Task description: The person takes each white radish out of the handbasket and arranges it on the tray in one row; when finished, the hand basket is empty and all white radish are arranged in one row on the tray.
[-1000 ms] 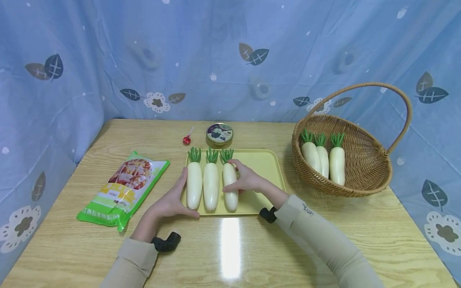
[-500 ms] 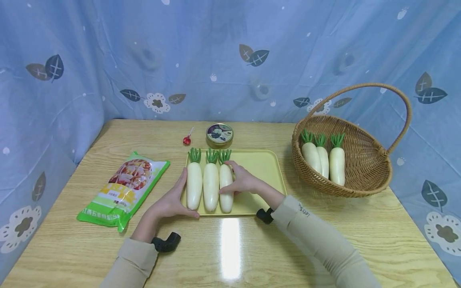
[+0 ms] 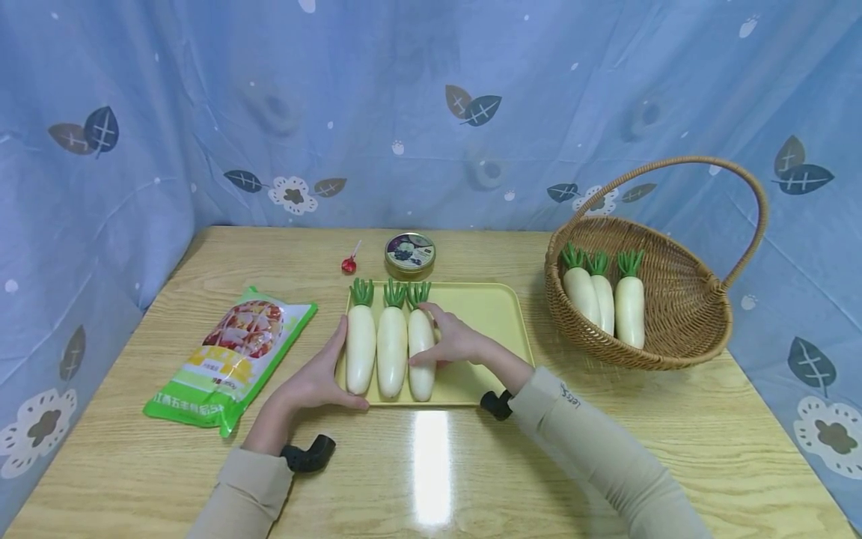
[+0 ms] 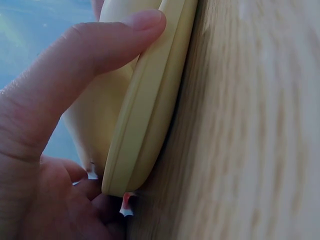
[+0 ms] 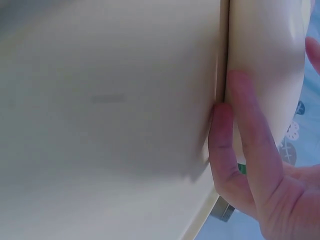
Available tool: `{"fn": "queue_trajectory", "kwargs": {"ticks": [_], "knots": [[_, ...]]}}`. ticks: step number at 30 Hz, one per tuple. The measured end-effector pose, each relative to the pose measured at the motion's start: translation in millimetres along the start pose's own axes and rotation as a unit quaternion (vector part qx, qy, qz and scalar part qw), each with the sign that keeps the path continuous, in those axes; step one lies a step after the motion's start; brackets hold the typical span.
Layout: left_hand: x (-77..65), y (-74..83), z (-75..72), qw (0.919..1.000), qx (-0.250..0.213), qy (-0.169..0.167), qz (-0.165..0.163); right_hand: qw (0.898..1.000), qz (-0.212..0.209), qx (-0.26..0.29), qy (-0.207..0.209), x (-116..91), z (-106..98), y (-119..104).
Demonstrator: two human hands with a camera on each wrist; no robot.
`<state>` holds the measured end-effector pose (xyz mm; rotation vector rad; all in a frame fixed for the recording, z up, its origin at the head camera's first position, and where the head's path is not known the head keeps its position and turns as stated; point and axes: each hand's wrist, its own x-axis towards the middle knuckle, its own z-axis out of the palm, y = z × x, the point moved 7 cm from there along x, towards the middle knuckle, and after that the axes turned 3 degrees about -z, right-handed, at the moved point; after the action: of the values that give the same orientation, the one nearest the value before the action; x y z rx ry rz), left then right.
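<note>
Three white radishes with green tops lie side by side on the left half of a yellow tray (image 3: 485, 322). My right hand (image 3: 458, 338) grips the rightmost radish (image 3: 422, 378), thumb on its near side and fingers along its right. In the right wrist view, fingertips press low on that radish (image 5: 267, 40), close over the tray floor (image 5: 100, 145). The middle radish (image 3: 392, 352) lies right beside it. My left hand (image 3: 316, 380) holds the tray's front left corner, next to the left radish (image 3: 360, 348). The left wrist view shows its thumb over the tray rim (image 4: 145, 95).
A wicker basket (image 3: 687, 299) with a tall handle stands at the right, holding three more white radishes (image 3: 630, 311). A green and white food bag (image 3: 232, 359) lies at the left. Behind the tray are a round tin (image 3: 410, 254) and a red lollipop (image 3: 349, 264). A blue curtain (image 3: 404, 112) hangs behind.
My right hand has slid the rightmost radish a little to the left, up close to the middle one, and then stays there. The left hand has kept its hold on the tray corner.
</note>
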<state>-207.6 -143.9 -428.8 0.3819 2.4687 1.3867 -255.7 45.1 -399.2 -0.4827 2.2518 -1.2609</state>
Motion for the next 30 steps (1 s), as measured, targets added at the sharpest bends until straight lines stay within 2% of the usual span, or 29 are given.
{"fn": "queue_trajectory", "kwargs": {"ticks": [11,18,30], "knots": [[0.3,0.6,1.6,1.0,-0.007,-0.001,0.005,1.0,0.015,-0.013,-0.006,-7.2,-9.4,-0.6],[0.0,0.3,1.1,1.0,-0.001,0.001,0.002,1.0,0.0,-0.013,-0.014,-16.3,-20.4,-5.6],[0.6,0.4,1.8,1.0,-0.002,0.0,0.003,0.999,-0.023,-0.034,0.005,-39.0,-42.3,-15.8]]}}
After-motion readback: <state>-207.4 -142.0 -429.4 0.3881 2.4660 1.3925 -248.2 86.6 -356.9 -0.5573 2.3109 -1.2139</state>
